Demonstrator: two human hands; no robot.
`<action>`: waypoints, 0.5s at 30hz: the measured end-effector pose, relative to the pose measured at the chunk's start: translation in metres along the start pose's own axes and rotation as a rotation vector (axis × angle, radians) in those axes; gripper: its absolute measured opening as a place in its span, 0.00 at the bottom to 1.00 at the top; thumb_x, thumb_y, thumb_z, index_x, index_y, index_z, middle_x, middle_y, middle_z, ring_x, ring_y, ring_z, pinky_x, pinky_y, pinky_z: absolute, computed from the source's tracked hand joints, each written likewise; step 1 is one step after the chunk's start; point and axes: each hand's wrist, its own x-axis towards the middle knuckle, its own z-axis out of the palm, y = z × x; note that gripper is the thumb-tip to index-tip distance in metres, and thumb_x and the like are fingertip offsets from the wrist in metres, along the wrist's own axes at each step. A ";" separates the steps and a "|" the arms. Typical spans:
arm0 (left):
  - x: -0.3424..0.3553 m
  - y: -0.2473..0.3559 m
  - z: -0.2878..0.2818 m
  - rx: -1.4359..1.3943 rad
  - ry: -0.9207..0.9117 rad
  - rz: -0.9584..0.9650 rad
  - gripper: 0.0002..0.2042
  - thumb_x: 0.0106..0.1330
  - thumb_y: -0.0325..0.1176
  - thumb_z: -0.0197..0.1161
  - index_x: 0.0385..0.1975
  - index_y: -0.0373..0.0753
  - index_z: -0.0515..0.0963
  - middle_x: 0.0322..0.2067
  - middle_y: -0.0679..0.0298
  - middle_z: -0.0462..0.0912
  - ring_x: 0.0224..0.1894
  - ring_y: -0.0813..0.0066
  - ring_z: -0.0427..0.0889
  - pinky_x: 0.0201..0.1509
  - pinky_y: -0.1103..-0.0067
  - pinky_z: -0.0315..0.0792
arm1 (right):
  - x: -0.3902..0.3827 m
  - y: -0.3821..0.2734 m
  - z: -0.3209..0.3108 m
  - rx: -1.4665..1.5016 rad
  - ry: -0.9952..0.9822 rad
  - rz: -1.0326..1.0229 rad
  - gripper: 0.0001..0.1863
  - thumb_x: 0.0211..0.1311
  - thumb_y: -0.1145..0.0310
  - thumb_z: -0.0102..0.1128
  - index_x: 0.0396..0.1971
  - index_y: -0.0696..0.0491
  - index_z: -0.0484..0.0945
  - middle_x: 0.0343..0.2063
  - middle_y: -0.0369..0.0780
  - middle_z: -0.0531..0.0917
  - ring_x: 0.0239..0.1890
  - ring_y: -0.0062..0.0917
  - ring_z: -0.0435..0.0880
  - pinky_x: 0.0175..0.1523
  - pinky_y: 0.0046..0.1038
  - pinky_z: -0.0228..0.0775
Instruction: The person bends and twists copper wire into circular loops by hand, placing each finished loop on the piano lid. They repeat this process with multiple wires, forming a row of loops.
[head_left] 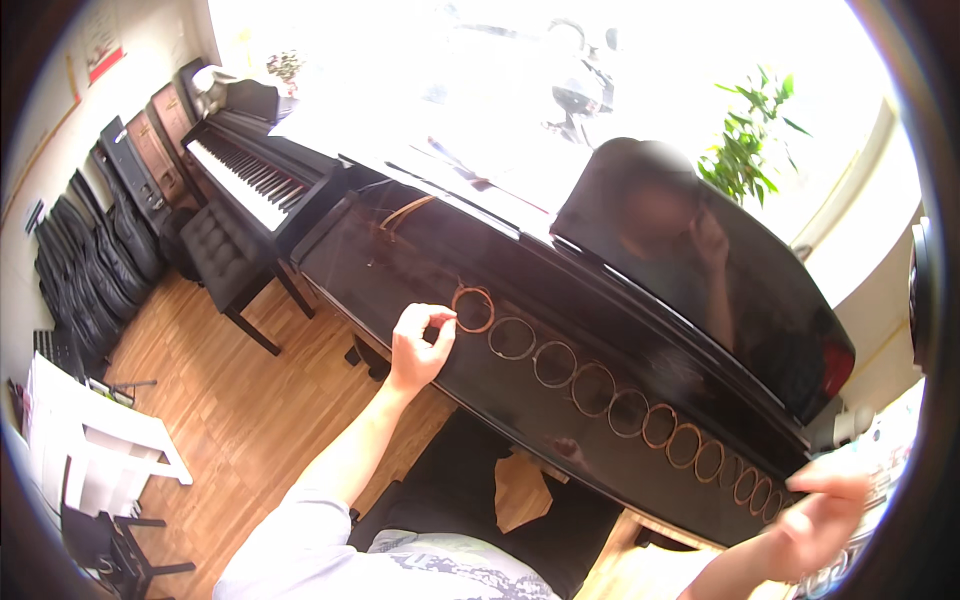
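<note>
On the glossy black piano surface (335, 272), a copper-coloured string coil (473, 330) lies at the head of a long row of round coils (553, 384), some silvery, some coppery, running toward the lower right. My left hand (422, 343) has thumb and finger pinched on the left edge of that first coil. My right hand (820, 510) is at the far right, blurred, index finger stretched out over the row's end, with nothing visible in it. Farther left on the piano lie thin tan strands (400, 212). The raised glossy black part (760, 300) reflects a figure.
A keyboard (235, 180) with a tufted bench (222, 245) stands at upper left, instrument cases (85, 260) along the wall behind. White furniture (110, 440) and a black chair (100, 545) are at lower left. A plant (745, 135) stands by the bright window. A dark seat (455, 470) is below me.
</note>
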 end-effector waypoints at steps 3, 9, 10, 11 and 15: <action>0.041 0.006 -0.015 0.161 0.055 0.130 0.05 0.53 0.23 0.64 0.29 0.39 0.77 0.22 0.65 0.77 0.27 0.69 0.75 0.36 0.74 0.70 | -0.075 -0.003 0.080 0.112 -0.171 0.168 0.13 0.53 0.59 0.66 0.27 0.55 0.78 0.19 0.38 0.77 0.22 0.27 0.76 0.30 0.28 0.68; 0.131 -0.026 -0.018 0.663 0.201 0.267 0.08 0.58 0.32 0.64 0.35 0.39 0.77 0.34 0.60 0.80 0.42 0.62 0.78 0.49 0.67 0.68 | -0.177 -0.077 0.147 0.522 -0.559 0.413 0.07 0.49 0.70 0.68 0.30 0.51 0.83 0.15 0.35 0.79 0.16 0.25 0.77 0.23 0.24 0.68; 0.135 -0.037 -0.022 0.643 0.092 0.161 0.07 0.60 0.34 0.62 0.35 0.40 0.77 0.32 0.60 0.80 0.39 0.62 0.79 0.50 0.66 0.66 | -0.175 -0.083 0.150 0.556 -0.564 0.395 0.06 0.50 0.70 0.68 0.30 0.51 0.83 0.14 0.35 0.78 0.15 0.24 0.77 0.22 0.24 0.68; 0.139 -0.043 -0.023 0.611 -0.024 0.054 0.07 0.62 0.36 0.60 0.34 0.40 0.78 0.29 0.60 0.80 0.36 0.62 0.80 0.52 0.64 0.65 | -0.173 -0.087 0.151 0.580 -0.570 0.385 0.05 0.50 0.70 0.68 0.29 0.51 0.83 0.13 0.35 0.77 0.15 0.24 0.76 0.21 0.23 0.67; 0.134 -0.034 -0.021 0.362 0.028 0.064 0.04 0.62 0.31 0.59 0.29 0.40 0.78 0.25 0.62 0.80 0.27 0.64 0.81 0.37 0.72 0.74 | -0.168 -0.083 0.158 0.586 -0.569 0.398 0.04 0.50 0.70 0.67 0.27 0.51 0.83 0.13 0.34 0.77 0.14 0.24 0.76 0.21 0.23 0.67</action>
